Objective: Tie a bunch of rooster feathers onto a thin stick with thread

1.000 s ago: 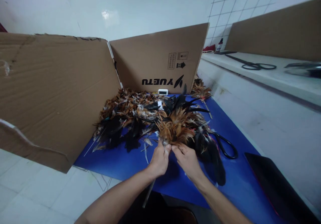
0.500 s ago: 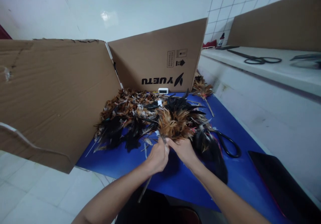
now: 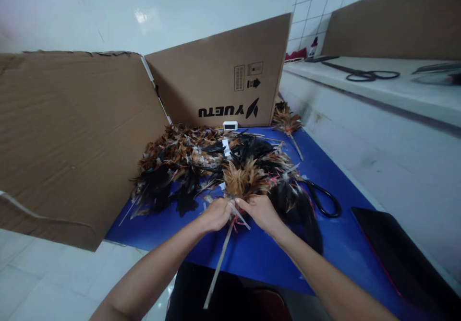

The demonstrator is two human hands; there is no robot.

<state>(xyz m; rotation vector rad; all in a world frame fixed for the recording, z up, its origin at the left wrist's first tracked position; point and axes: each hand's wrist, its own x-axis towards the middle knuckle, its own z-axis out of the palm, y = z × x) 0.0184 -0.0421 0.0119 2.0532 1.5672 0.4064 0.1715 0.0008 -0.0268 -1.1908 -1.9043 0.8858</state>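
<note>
My left hand (image 3: 214, 213) and my right hand (image 3: 260, 211) meet at the base of a brown feather tuft (image 3: 245, 181) bound to a thin pale stick (image 3: 219, 263). The stick runs down toward me off the blue mat (image 3: 273, 254). A pale strip, maybe a zip tie (image 3: 239, 215), crosses between my fingers, with red thread by it. Both hands pinch the tuft's base. Behind it lies a pile of brown and black feathers (image 3: 187, 160).
Black scissors (image 3: 323, 197) lie right of the pile. Cardboard panels (image 3: 72, 138) wall the left and back. A finished feather stick (image 3: 288, 124) rests at the back right. A dark flat object (image 3: 396, 254) sits near right. A second pair of scissors (image 3: 363, 75) lies on the white ledge.
The tuft's stick now points down toward me and shows fully. My hands have drawn slightly nearer, and a pale strip has appeared between my fingers. The view has tilted a little.
</note>
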